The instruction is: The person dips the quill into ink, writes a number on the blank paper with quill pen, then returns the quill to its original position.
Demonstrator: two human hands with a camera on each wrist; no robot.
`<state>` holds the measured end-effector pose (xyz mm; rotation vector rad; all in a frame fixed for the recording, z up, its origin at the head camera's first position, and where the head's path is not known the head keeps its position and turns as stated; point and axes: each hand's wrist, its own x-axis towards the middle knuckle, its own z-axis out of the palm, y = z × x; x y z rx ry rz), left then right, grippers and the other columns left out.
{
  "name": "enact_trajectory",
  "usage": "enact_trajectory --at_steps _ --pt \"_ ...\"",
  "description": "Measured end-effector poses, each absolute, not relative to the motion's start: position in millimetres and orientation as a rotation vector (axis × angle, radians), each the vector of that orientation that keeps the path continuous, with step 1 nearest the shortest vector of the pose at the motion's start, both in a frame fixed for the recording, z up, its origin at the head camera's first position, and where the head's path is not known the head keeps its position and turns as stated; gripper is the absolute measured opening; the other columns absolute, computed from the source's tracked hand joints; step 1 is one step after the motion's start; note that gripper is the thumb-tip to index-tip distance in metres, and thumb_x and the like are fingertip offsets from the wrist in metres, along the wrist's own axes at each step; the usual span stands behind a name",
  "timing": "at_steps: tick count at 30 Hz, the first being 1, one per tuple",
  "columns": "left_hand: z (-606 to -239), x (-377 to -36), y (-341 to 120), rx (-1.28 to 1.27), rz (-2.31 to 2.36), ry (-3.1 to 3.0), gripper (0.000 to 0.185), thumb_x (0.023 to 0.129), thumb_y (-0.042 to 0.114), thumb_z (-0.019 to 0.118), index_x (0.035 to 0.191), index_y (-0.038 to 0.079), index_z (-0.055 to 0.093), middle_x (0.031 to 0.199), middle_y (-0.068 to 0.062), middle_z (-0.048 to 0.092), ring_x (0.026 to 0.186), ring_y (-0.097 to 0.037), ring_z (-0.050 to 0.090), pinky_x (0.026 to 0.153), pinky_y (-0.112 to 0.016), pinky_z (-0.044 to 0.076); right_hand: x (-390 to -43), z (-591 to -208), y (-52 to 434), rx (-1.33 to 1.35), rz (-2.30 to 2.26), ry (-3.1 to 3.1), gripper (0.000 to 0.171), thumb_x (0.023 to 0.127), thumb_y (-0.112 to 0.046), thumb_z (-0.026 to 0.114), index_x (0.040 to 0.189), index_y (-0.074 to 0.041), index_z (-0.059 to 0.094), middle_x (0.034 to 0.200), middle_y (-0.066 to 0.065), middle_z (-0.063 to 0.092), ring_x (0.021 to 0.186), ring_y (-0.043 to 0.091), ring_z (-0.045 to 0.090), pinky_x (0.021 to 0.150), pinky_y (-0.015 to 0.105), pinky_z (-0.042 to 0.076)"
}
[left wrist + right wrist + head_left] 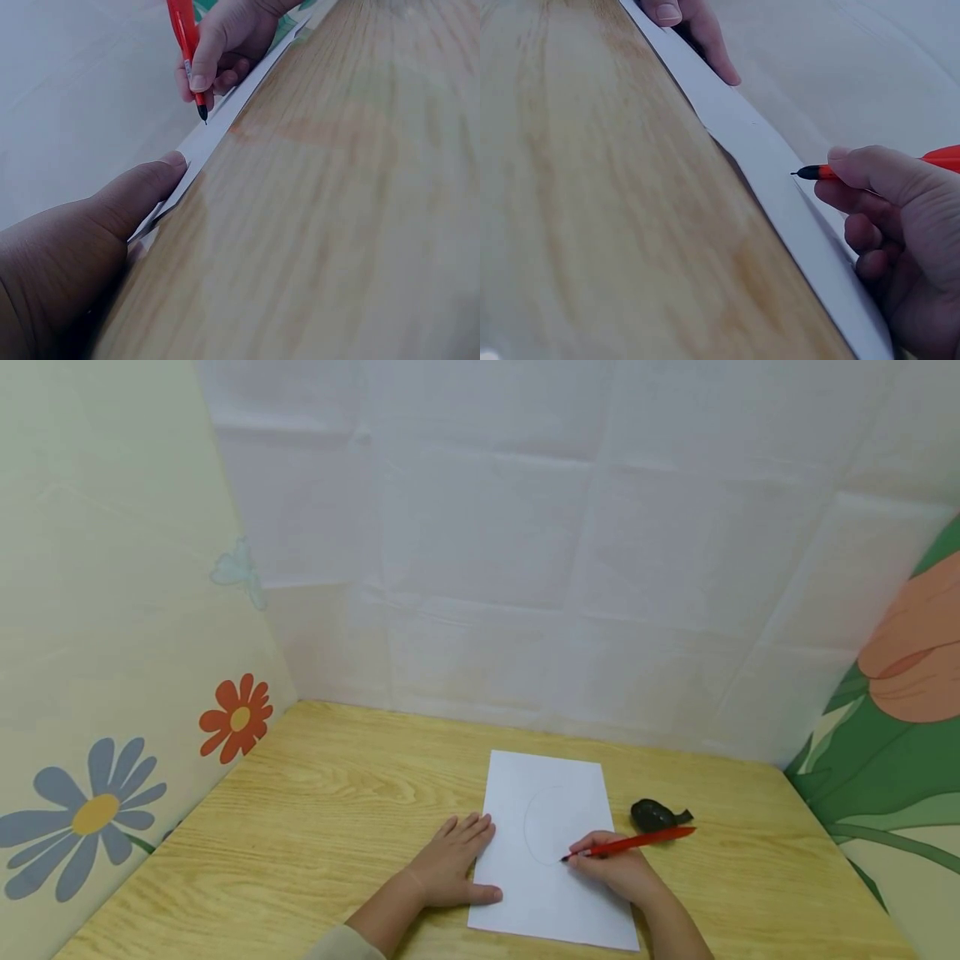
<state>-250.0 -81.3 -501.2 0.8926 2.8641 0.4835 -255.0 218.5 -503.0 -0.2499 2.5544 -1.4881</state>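
Note:
A white sheet of paper [540,902] lies on the wooden table, bearing a thin curved line like the left part of a circle. My right hand [618,868] pinches a red pen [637,841] between thumb and fingers; its black tip is at the lower end of that curve. In the right wrist view the pen tip [805,173] points left over the paper. My left hand [450,868] rests with spread, straight fingers on the paper's left edge. The left wrist view shows its thumb [154,184] lying on the sheet.
A small black object with a short tab [652,815], perhaps a cap or tape dispenser, sits right of the paper. The wooden table [360,777] meets a white cloth backdrop [480,568] behind, with flower-printed panels [97,635] at left and right.

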Motion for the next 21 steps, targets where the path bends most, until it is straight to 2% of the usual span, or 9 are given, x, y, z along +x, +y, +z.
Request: enact_trajectory --at_steps 13,21 --pt "-500.8 -249.2 -81.6 0.892 0.496 2.861 0.097 0.083 0.067 0.06 0.153 0.005 0.032 0.162 -0.009 0.027 0.152 -0.029 0.021 0.124 -0.052 0.013 -254.2 -501.2 218.0 -0.129 -1.515 2.565 0.026 0.081 -0.026 0.08 0.097 -0.008 0.073 0.092 0.001 0.073 0.083 0.017 0.053 0.072 0.028 0.039" --pt "-501.3 -249.8 -81.7 0.895 0.49 2.864 0.096 0.084 0.067 0.06 0.152 0.005 0.033 0.162 -0.01 0.027 0.152 -0.029 0.021 0.124 -0.052 0.013 -256.3 -505.0 219.0 -0.099 -1.53 2.58 0.025 0.08 -0.026 0.08 0.097 -0.008 0.073 0.092 0.001 0.073 0.082 0.016 0.053 0.071 0.027 0.039"
